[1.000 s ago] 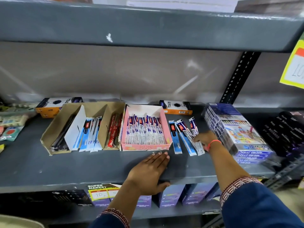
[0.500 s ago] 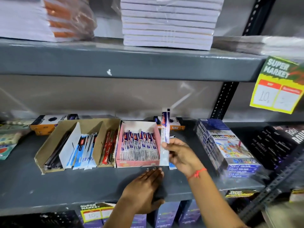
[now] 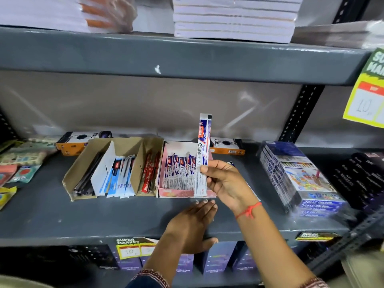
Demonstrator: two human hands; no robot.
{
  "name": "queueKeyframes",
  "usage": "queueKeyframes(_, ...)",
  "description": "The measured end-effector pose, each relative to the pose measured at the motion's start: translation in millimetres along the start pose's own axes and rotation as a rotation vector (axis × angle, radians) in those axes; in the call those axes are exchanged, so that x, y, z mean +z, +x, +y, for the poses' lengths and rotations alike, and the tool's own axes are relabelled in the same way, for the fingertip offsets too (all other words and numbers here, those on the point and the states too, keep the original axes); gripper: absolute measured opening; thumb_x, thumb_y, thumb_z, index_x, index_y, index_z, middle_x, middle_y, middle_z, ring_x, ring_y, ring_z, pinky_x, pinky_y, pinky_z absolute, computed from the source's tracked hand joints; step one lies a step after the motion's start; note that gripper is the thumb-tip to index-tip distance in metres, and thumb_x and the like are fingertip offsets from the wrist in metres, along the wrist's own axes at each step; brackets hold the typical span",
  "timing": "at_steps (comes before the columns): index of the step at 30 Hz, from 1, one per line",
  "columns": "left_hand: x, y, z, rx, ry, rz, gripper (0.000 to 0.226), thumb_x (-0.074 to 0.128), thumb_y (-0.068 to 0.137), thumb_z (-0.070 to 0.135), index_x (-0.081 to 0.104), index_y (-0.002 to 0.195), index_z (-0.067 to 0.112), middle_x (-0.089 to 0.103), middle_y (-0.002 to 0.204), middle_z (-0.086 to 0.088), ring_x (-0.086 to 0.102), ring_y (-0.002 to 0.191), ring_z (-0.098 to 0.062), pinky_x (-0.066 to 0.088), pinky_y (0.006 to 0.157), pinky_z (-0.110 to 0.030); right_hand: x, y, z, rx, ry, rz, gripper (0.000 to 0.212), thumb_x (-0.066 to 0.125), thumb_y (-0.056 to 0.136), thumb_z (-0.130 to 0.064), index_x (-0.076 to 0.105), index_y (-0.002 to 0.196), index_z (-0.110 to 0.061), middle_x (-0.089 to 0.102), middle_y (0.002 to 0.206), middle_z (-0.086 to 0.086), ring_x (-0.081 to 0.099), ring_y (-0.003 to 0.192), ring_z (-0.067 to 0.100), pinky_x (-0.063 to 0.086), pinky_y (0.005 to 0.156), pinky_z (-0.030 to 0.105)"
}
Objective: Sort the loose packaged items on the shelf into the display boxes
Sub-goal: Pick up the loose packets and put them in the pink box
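Observation:
My right hand [image 3: 225, 180] holds a long white, blue and red pen packet [image 3: 203, 150] upright, just in front of the right side of the pink display box [image 3: 182, 193]. That box holds a row of matching packets [image 3: 178, 169]. To its left a brown cardboard box [image 3: 79, 173] has divided sections with dark, blue-white and red packets. My left hand [image 3: 192, 225] lies flat on the grey shelf [image 3: 52, 215], fingers spread, just in front of the pink box. A loose packet edge [image 3: 252, 189] shows behind my right wrist.
A wrapped stack of colour-pencil boxes [image 3: 297, 175] stands at the right, dark boxes [image 3: 361, 177] beyond it. Two orange-black boxes [image 3: 83, 140] lie along the back. Loose packs [image 3: 20, 159] sit at far left. The upper shelf [image 3: 187, 57] hangs overhead with a yellow price tag [image 3: 367, 100].
My right hand picked a packet from the loose ones beside the pink box and raised it upright over the box's right side. My left hand stayed flat on the shelf.

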State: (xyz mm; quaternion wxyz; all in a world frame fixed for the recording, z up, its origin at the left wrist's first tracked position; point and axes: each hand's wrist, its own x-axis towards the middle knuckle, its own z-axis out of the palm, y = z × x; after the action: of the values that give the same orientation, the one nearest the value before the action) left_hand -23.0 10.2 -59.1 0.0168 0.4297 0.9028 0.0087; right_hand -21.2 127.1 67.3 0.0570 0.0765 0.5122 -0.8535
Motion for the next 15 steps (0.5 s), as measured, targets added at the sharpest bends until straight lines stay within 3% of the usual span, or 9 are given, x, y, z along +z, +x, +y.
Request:
queueKeyframes(4,1.4,0.1,-0.5,-0.004,-0.002,0.007,0.084,0.034,0.089,0.059,-0.01,0.145,0.015,-0.008,0.157,-0.002,-0.007,0.142,-0.017,-0.005,0.111,-0.031,-1.0,1.2,-1.1,0.001,-0.01,0.01,0.017,0.061,0.08,0.009,0.062,0.096,0.004,0.067,0.078,0.012,0.06,0.046,0.004,0.044,0.041,0.01)
queueKeyframes(9,1.5,0.2,-0.5,-0.007,-0.006,0.01,0.084,0.034,0.088,0.059,-0.01,0.145,0.015,-0.007,0.157,-0.002,-0.007,0.142,-0.017,-0.004,0.112,-0.031,-4.4,6.8,1.2,0.014,-0.001,0.034,0.022,0.062,0.08,0.009,0.062,0.101,0.004,0.067,0.079,0.012,0.059,0.043,0.002,0.045,0.04,0.011)
queueKeyframes(12,0.6,-0.8,-0.6,-0.002,-0.023,0.031,0.084,0.036,0.088,0.058,-0.008,0.145,0.014,-0.005,0.157,-0.003,-0.004,0.142,-0.018,-0.002,0.113,-0.031,-6.6,16.1,1.9,0.041,-0.076,0.082,0.014,0.062,0.08,0.008,0.065,0.091,-0.001,0.065,0.076,0.01,0.057,0.042,0.002,0.045,0.041,0.011)
queueKeyframes(15,-0.2,-1.6,-1.2,0.014,-0.052,0.05,0.082,0.038,0.089,0.056,-0.004,0.146,0.013,-0.002,0.157,-0.004,-0.003,0.142,-0.019,-0.002,0.113,-0.032,-6.1,31.3,2.5,0.068,-0.238,0.135,0.015,0.063,0.081,0.007,0.063,0.08,-0.007,0.062,0.075,0.009,0.053,0.052,0.01,0.044,0.045,0.012)
